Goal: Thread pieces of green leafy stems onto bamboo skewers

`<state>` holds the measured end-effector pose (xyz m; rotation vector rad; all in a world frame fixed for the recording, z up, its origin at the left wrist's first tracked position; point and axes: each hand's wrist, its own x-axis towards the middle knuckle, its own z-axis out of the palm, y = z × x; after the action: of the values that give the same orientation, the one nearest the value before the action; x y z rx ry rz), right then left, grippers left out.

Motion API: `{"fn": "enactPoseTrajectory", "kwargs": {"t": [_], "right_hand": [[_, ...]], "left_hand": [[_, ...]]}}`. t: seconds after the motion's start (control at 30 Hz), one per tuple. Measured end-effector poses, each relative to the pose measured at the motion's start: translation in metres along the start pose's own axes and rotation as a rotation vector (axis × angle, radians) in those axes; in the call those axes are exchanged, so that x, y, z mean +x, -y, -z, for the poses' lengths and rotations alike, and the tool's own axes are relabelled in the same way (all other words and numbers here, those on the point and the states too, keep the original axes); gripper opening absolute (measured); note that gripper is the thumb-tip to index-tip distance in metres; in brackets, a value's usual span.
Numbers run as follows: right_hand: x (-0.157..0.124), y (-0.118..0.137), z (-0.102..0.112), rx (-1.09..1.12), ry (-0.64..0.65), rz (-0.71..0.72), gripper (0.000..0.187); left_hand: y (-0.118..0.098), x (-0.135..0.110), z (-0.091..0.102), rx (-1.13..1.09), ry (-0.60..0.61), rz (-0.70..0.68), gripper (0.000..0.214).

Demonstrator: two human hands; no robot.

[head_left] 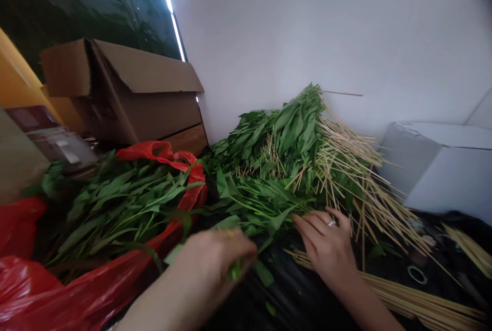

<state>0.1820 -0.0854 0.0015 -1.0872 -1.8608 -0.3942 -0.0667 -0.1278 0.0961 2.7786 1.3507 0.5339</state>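
Green leafy stems (261, 203) lie heaped on black plastic (295, 295) among loose bamboo skewers (349, 167). The right hand (323, 244) lies spread, steadying the pile, while the left hand (215, 262) pinches one stem (235, 270) firmly.

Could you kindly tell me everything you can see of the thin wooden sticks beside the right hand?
Straight, pale tan and bamboo-like, the thin wooden sticks lie in a loose fanned heap, crossing at many angles and poking out from the leafy greens toward the white wall. A neater bundle lies lower right on black plastic. The right hand rests just beside them.
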Motion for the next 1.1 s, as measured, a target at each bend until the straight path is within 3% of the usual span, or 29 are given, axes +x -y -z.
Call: {"fn": "enactPoseTrajectory", "kwargs": {"t": [0.1,0.3,0.4,0.57,0.73,0.9,0.97,1.1], "right_hand": [[0.0,0.004,0.0,-0.005,-0.006,0.029,0.024],[-0.002,0.009,0.0,-0.01,0.011,0.073,0.026],[-0.002,0.008,0.0,-0.014,0.008,0.091,0.023],[0.002,0.009,0.0,-0.026,0.01,0.023,0.017],[0.007,0.012,0.0,0.116,0.065,-0.06,0.019],[0.005,-0.008,0.005,0.094,0.068,-0.137,0.021],[0.005,-0.015,0.006,0.092,0.066,-0.134,0.019],[0.006,-0.01,0.007,0.078,0.03,-0.04,0.013]], "left_hand": [[0.01,0.031,0.005,0.173,-0.085,0.052,0.021],[0.023,0.057,-0.032,0.259,0.137,-0.16,0.01],[0.029,0.058,-0.042,0.262,0.132,-0.192,0.006],[0.034,0.06,-0.047,0.202,-0.007,-0.119,0.01],[0.046,0.064,-0.048,-0.196,-0.213,0.127,0.016],[0.068,0.065,-0.026,-0.416,-0.497,0.439,0.019],[0.068,0.064,-0.016,-0.463,-0.497,0.436,0.023],[0.051,0.06,-0.011,-0.487,-0.443,0.304,0.023]]}}
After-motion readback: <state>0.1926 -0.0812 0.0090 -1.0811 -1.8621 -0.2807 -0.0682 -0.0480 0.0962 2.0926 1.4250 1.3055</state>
